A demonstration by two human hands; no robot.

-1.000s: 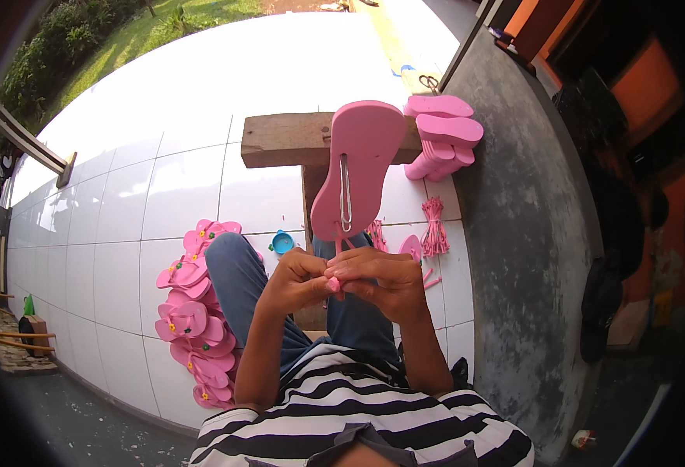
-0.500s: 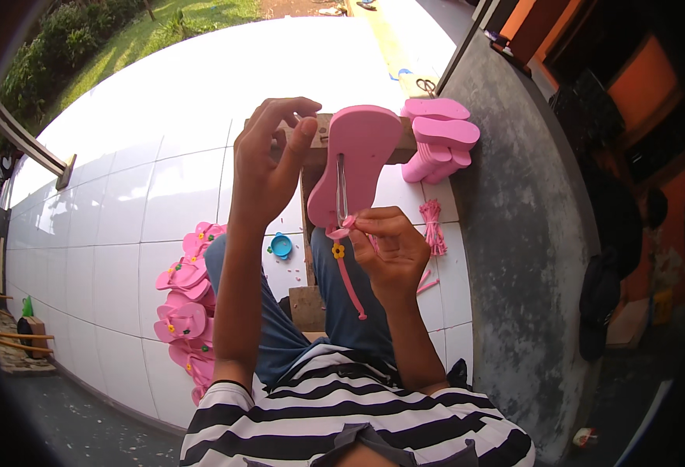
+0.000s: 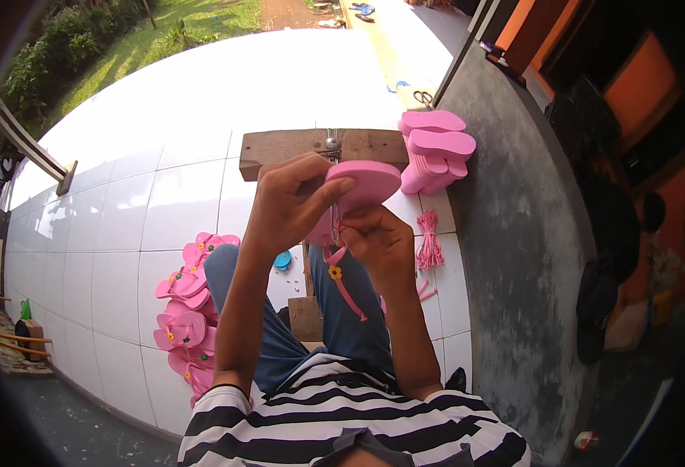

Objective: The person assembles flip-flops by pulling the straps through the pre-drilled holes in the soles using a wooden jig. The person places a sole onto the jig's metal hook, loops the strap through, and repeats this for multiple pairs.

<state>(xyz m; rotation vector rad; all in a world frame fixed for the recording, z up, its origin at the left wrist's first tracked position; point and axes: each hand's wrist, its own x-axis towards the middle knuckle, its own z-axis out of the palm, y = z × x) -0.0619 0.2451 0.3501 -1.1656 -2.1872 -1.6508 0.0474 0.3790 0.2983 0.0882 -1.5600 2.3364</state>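
Observation:
My left hand [image 3: 286, 204] is closed on the left edge of a pink flip-flop sole [image 3: 369, 180], thumb on the upper face. The sole is tilted and bent back towards me. My right hand [image 3: 381, 243] pinches the pink strap beside a thin metal prong [image 3: 335, 226] at the sole; its fingertips are partly hidden. Below the sole hangs the rest of the pink strap [image 3: 348, 298], with a yellow flower [image 3: 335, 272] on it. Just beyond my left hand, a metal fitting [image 3: 332, 144] sits on a wooden block [image 3: 280, 148].
Finished-looking pink flip-flops [image 3: 180, 327] lie heaped left of my legs. At the right stand stacked pink soles [image 3: 442, 144], with a bundle of pink straps [image 3: 429, 241] nearer me. A blue dish [image 3: 282, 260] sits on the tiles. Scissors [image 3: 422, 98] lie beyond the soles.
My left hand has come down from beside the sole and taken hold of its left edge. The sole has tipped and bent towards me, uncovering the wooden block and metal fitting.

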